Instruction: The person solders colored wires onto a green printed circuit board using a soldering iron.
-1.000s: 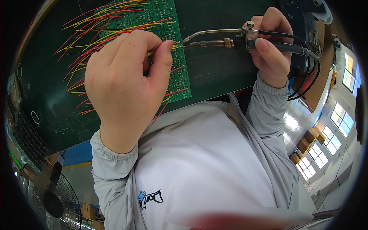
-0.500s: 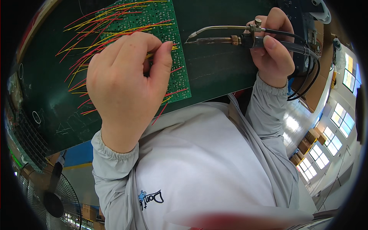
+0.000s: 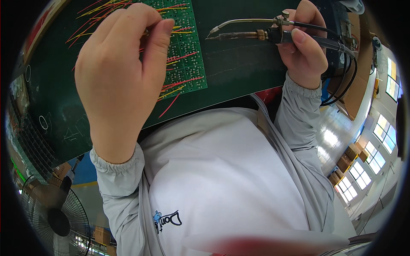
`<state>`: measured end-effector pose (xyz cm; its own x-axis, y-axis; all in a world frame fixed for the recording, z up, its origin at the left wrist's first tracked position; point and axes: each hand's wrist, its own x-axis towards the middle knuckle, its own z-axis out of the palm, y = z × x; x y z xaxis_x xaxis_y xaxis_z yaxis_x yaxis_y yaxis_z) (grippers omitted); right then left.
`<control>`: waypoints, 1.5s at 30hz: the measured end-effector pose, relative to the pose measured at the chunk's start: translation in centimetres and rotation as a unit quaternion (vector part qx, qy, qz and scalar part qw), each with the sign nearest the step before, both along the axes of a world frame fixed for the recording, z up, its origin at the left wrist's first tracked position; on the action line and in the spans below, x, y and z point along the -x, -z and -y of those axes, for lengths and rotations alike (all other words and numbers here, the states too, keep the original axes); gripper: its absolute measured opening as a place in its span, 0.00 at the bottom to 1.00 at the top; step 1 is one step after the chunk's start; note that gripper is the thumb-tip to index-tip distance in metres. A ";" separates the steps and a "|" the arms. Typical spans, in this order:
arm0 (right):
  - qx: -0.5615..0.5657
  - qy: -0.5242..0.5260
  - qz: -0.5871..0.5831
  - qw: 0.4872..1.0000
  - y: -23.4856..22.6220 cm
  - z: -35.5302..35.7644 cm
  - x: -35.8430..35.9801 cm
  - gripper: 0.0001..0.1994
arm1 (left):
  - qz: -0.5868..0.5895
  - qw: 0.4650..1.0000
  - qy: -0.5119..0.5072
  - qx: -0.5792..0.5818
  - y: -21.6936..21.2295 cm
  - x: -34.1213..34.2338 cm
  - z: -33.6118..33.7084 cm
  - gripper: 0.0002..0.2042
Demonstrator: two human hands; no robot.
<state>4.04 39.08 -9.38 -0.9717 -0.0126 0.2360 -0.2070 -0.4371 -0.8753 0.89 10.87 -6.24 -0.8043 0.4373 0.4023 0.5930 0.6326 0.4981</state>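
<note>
A green circuit board point(image 3: 194, 64) lies on the dark green work surface, with several red and yellow wires point(image 3: 96, 15) fanning out leftward from it. Over the board is my left hand point(image 3: 119, 72), thumb and forefinger pinched on a wire. Bits of yellow show at the fingertips; the hand hides much of the board and the wire's length. My right hand point(image 3: 304, 49) grips a soldering iron point(image 3: 277, 35) with a thin metal solder feed tube point(image 3: 247, 21) mounted along its top. The iron's tip points left and stays just right of the board, apart from it.
Black cables point(image 3: 352, 72) run from the iron's rear down past the table's right side. A cardboard box point(image 3: 363, 81) stands there. One loose red wire end point(image 3: 170, 106) sticks out near the front edge. A black fan point(image 3: 59, 222) stands at lower left.
My left hand has shifted left and up across the board, still pinched. The board appears slightly higher and further left in view. The soldering iron has moved slightly up in view.
</note>
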 end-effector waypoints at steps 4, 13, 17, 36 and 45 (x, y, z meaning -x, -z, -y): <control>0.002 -0.002 0.012 1.000 -0.1 0.0 -1.0 0.18 | -0.027 0.996 -0.083 0.031 -2.2 -0.4 1.9 0.08; -0.129 -0.079 -0.005 0.988 0.5 -1.7 -1.2 0.12 | 0.074 0.996 0.005 -0.057 -0.1 -4.4 -0.2 0.06; -0.158 -0.057 0.001 0.986 -0.2 -1.8 -1.5 0.13 | 0.056 0.997 0.026 -0.045 1.6 -3.7 -0.6 0.06; -0.245 -0.065 -0.002 0.967 -0.4 -1.1 -1.1 0.16 | 0.071 0.996 -0.002 -0.049 2.4 -3.0 -0.7 0.07; -0.245 -0.060 -0.010 0.968 -0.5 -0.9 -1.0 0.17 | 0.078 0.996 0.004 -0.051 2.4 -2.9 -0.7 0.07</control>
<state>5.01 40.01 -8.85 -0.9518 -0.2394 0.1918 -0.1992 0.0068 -0.9799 3.80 11.54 -8.61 -0.8574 0.4064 0.3156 0.5079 0.5697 0.6461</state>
